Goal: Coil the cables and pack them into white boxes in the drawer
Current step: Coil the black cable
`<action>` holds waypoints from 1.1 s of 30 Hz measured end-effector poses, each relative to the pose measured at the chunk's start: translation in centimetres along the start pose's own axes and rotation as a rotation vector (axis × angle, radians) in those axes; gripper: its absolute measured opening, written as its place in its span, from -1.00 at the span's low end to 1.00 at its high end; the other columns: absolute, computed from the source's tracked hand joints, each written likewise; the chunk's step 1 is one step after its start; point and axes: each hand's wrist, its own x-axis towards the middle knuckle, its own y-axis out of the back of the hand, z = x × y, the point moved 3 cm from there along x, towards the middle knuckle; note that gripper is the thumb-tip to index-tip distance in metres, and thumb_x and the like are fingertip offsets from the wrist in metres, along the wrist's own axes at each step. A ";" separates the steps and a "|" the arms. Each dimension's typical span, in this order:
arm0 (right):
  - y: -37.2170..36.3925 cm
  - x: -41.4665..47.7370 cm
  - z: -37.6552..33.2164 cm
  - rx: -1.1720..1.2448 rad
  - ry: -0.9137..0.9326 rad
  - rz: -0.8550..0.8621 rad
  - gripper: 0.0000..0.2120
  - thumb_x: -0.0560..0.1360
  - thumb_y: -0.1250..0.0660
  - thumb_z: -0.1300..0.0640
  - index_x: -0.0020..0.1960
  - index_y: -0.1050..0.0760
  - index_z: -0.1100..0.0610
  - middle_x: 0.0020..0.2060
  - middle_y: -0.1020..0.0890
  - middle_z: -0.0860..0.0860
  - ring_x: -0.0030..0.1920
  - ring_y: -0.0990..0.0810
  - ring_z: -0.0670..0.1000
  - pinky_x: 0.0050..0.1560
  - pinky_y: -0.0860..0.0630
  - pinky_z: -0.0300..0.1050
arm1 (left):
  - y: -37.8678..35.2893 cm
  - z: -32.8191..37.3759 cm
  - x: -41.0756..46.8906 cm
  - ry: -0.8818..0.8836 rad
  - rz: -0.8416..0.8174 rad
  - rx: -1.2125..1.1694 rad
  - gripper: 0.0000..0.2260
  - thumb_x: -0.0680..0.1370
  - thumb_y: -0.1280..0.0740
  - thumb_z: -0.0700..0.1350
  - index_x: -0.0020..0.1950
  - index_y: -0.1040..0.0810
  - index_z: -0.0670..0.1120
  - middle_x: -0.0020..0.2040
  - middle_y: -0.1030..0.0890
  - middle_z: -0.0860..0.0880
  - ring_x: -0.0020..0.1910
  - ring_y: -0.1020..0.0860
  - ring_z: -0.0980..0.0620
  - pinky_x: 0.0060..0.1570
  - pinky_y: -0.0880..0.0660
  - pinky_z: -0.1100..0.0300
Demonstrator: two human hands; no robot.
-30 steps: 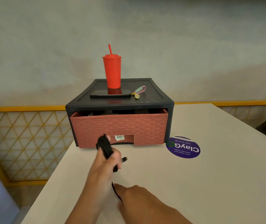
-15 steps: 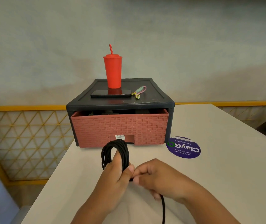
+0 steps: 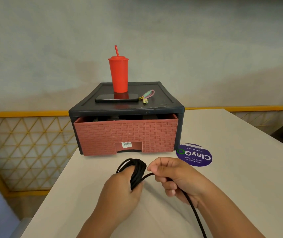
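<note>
On the table, head view: a black cable (image 3: 191, 206) is held above the table (image 3: 231, 194), in front of the drawer (image 3: 125, 136).
Left hand: the left hand (image 3: 120, 188) is clenched round a bundle of loops (image 3: 137, 170), which stands out above the fist.
Right hand: the right hand (image 3: 173, 176) pinches the loose run of cable just beside the bundle, fingers curled over it.
Loose run: it passes under the right palm and leaves the bottom edge; the length left cannot be told.
Drawer: the reddish woven-pattern front stands slightly out of the dark cabinet (image 3: 127, 109); dark contents show in the gap.
White boxes: none can be made out from here.
Cabinet top: a red cup (image 3: 118, 73), a phone (image 3: 116, 98) and a keyring (image 3: 146, 97).
Table surface: a purple sticker (image 3: 194, 156) to the right of the drawer.
Step in hand: judged to be coiling, unfinished.
Next move: likely another turn laid over the left hand, kept snug so the loops do not spring apart; later the drawer needs pulling out further.
</note>
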 end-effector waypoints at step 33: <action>9.0 1.9 1.6 -1.309 0.541 0.913 -0.82 0.29 -0.47 0.42 -0.17 -0.67 0.20 -0.24 -0.61 0.17 -0.28 -0.55 0.29 -0.32 -0.45 -0.04 | 1.7 -1.6 0.9 0.732 -0.173 -1.476 -0.55 0.21 -0.54 0.20 -0.33 -0.48 -0.15 -0.63 -0.14 0.09 -0.70 -0.14 0.15 -0.52 -0.34 0.23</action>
